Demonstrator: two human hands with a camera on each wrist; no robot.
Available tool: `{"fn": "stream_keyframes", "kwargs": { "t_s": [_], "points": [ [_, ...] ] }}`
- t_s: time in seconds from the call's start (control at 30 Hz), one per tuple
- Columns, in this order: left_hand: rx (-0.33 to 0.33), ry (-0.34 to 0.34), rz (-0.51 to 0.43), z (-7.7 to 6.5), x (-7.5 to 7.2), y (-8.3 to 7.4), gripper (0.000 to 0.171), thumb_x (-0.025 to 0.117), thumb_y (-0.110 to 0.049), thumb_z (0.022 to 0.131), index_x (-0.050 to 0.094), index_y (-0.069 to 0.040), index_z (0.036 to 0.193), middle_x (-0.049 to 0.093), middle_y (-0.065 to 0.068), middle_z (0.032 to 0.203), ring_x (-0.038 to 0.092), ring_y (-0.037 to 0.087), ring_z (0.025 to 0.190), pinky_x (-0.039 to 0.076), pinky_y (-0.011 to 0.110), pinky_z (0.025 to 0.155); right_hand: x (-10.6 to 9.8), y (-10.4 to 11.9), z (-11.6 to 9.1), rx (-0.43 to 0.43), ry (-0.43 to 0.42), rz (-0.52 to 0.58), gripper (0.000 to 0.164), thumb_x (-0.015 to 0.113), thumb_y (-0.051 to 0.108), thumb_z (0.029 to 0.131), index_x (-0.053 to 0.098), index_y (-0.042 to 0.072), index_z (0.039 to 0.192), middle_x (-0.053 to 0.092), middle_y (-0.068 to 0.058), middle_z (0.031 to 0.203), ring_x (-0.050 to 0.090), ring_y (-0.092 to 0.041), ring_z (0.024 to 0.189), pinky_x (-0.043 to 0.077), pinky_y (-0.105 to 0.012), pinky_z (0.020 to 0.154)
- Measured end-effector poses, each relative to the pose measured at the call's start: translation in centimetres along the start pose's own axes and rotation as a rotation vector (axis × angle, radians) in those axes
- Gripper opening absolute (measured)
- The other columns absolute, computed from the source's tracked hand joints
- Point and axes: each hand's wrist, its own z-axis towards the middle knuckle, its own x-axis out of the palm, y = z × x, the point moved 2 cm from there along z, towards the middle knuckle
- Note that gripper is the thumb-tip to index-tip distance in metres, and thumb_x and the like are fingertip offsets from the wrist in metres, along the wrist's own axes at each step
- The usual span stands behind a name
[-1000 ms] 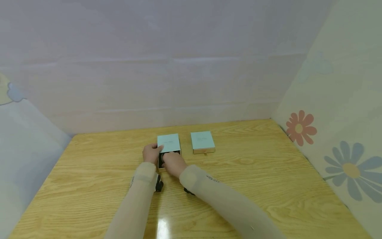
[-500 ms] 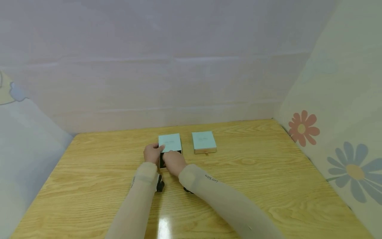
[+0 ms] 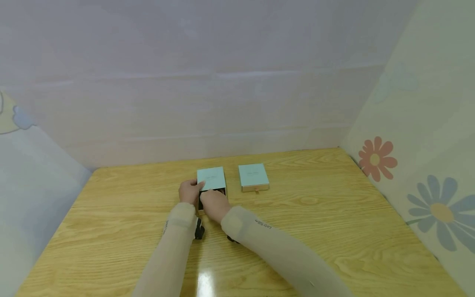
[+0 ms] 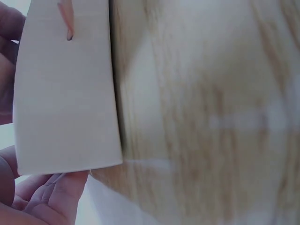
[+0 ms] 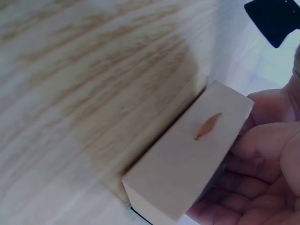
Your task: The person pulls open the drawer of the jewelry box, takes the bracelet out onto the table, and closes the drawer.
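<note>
Smooth card on glossy wood grain
The tabletop (image 3: 315, 231) looks like glossy wood, catching a bright glare; the 2 boxes (image 3: 212, 177) look like smooth, matt card, drawer front (image 5: 173, 159) included; the pull tab (image 5: 209, 125) resembles ribbon; sleeves (image 3: 285, 255) are matt cloth; the backdrop (image 3: 222, 103) is creased sheeting with a faint sheen.

Head view: lighting is soft and subdued; one white glare patch (image 3: 205, 284) marks the tabletop (image 3: 315, 239) on the near side of the open box (image 3: 210, 172). Lettering (image 3: 211, 177) on its top is illegible. Wrist views: hazy, bluish; wood grain (image 4: 187, 117) beside the box blurred, dark shadow (image 4: 115, 89) along its base.
</note>
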Motion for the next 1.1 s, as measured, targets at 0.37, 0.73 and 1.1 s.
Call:
{"fn": "stream_keyframes", "kwargs": {
  "t_s": [0.37, 0.73, 1.1],
  "points": [
    [-0.018, 0.004, -0.031, 0.3, 0.1, 0.4, 0.038, 0.060, -0.008, 0.097, 0.055, 0.013, 0.129, 0.054, 0.031, 0.129, 0.050, 0.043, 0.121, 0.044, 0.048, 0.099, -0.5, 0.3, -1.0, -0.066, -0.068, -0.080, 0.011, 0.058, 0.012, 0.099, 0.069, 0.009, 0.099, 0.065, -0.003, 0.080, 0.062, -0.013, 0.067, 0.051, -0.023, 0.061],
    [-0.036, 0.016, -0.041, -0.3, 0.0, -0.3, 0.044, 0.059, -0.009, 0.098, 0.049, 0.012, 0.135, 0.046, 0.030, 0.138, 0.043, 0.042, 0.129, 0.041, 0.050, 0.103, -1.2, -1.2, -1.8, -0.130, -0.084, -0.107, 0.028, 0.068, 0.010, 0.093, 0.061, 0.001, 0.119, 0.067, -0.006, 0.081, 0.059, -0.010, 0.058, 0.044, -0.017, 0.050],
    [0.025, -0.017, 0.014, -0.3, 0.1, -0.4, 0.039, 0.060, -0.008, 0.098, 0.055, 0.015, 0.128, 0.053, 0.032, 0.130, 0.049, 0.044, 0.122, 0.043, 0.051, 0.100, -1.7, -3.6, -2.6, -0.166, -0.145, 0.138, 0.025, 0.058, 0.000, 0.097, 0.066, 0.005, 0.120, 0.071, -0.008, 0.105, 0.068, -0.017, 0.087, 0.055, -0.025, 0.077]
  ]
}}
